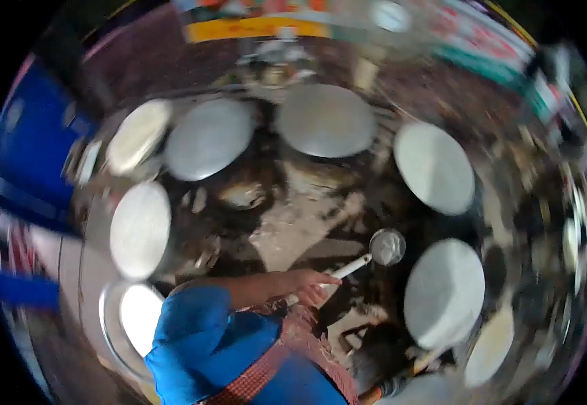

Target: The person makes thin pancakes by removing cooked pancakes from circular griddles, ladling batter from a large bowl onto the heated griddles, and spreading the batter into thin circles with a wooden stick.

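My left hand (pixel 312 286) is closed round the white handle of a ladle (pixel 353 267), which reaches out to the right. Beside the handle's far end is a round, shiny metal bowl (pixel 388 247), apparently the ladle's head. At the lower right, my right hand (pixel 393 387), in a dark glove, grips a tool with a wooden handle (pixel 427 362), probably a spatula. Its tip meets the lower edge of a round griddle (pixel 444 294) covered with a pale layer. Blur hides the fingers of this hand.
More round griddles surround me: a pale one (pixel 435 167) at right, grey ones (pixel 327 121) behind, whitish ones (pixel 141 229) at left. A metal basin (pixel 110 317) with something white inside stands at lower left. A yellowish disc (pixel 490 347) lies at lower right.
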The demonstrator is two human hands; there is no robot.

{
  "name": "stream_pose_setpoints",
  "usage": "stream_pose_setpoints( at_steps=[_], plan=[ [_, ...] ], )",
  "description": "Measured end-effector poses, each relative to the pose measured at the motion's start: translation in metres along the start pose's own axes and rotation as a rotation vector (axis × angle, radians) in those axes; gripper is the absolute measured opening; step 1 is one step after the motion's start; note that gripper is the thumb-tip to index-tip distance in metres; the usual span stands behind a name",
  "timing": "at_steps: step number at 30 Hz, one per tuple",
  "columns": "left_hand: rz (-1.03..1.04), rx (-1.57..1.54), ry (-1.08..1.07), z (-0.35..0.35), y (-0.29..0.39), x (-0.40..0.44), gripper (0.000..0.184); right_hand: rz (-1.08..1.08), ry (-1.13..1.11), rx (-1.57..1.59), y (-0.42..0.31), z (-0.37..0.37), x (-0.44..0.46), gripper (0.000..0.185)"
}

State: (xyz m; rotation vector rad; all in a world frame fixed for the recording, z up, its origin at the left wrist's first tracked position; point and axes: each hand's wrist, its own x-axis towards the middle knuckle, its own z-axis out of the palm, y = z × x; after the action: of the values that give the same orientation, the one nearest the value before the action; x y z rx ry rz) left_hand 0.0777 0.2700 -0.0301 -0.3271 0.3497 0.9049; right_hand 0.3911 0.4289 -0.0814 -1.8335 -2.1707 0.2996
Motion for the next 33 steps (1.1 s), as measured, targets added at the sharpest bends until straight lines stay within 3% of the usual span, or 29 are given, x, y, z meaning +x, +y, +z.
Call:
stream_pose_setpoints(
  at_steps=[6, 7, 8, 10, 12, 14, 18, 19, 21, 23, 25, 26, 28, 29, 31, 33],
  plan=[
    [0.781, 0.105, 0.561, -0.068, -0.136, -0.04, 0.026, -0.383, -0.27, 0.284, -0.032, 0.041, 0.038, 0.03],
    [0.718, -0.463, 0.052, -0.062, -0.168, -0.057, 0.021, -0.415, -0.334, 0.34, -0.038, 0.045, 0.032, 0.03],
    [0.863, -0.493, 0.084, -0.053, -0.199, -0.074, 0.016, -0.446, -0.409, 0.401, -0.049, 0.054, 0.027, 0.03],
    [1.067, -0.593, -0.032, -0.068, -0.262, -0.086, 0.023, -0.488, -0.595, 0.531, -0.07, 0.07, 0.006, 0.031],
    [1.27, -0.675, 0.098, -0.05, -0.311, -0.105, 0.027, -0.505, -0.807, 0.648, -0.104, 0.085, -0.018, 0.031],
    [1.501, -0.647, -0.002, -0.068, -0.369, -0.11, 0.035, -0.519, -1.041, 0.756, -0.152, 0.102, -0.056, 0.031],
    [1.895, -0.581, 0.521, -0.097, -0.456, -0.126, 0.047, -0.579, -1.549, 0.825, -0.263, 0.152, -0.172, 0.031],
    [1.963, -0.521, 0.557, -0.123, -0.477, -0.128, 0.049, -1.022, -1.397, 0.515, -0.286, 0.161, -0.207, 0.034],
    [1.941, -0.65, 0.603, -0.154, -0.516, -0.148, 0.046, -1.608, -1.177, 0.146, -0.316, 0.156, -0.295, 0.034],
    [1.894, -0.717, 0.635, -0.2, -0.551, -0.169, 0.044, -1.952, -1.138, 0.038, -0.339, 0.092, -0.392, 0.033],
    [1.83, -0.809, 0.741, -0.3, -0.58, -0.171, 0.029, -2.094, -1.025, -0.206, -0.339, 0.053, -0.475, 0.038],
    [1.766, -0.898, 0.776, -0.342, -0.59, -0.172, 0.024, -2.253, -0.779, -0.299, -0.325, 0.102, -0.498, 0.038],
    [1.432, -1.036, 1.09, -0.4, -0.608, -0.178, 0.021, -2.342, -0.733, -0.579, -0.303, 0.11, -0.555, 0.036],
    [1.392, -0.986, 1.033, -0.417, -0.618, -0.182, 0.025, -2.318, -0.8, -0.559, -0.307, 0.094, -0.566, 0.036],
    [1.297, -0.911, 1.195, -0.423, -0.626, -0.183, 0.028, -2.276, -0.924, -0.537, -0.316, 0.042, -0.567, 0.036],
    [1.248, -0.842, 1.256, -0.417, -0.628, -0.18, 0.032, -2.105, -1.06, -0.473, -0.278, 0.094, -0.543, 0.039]
  ],
)
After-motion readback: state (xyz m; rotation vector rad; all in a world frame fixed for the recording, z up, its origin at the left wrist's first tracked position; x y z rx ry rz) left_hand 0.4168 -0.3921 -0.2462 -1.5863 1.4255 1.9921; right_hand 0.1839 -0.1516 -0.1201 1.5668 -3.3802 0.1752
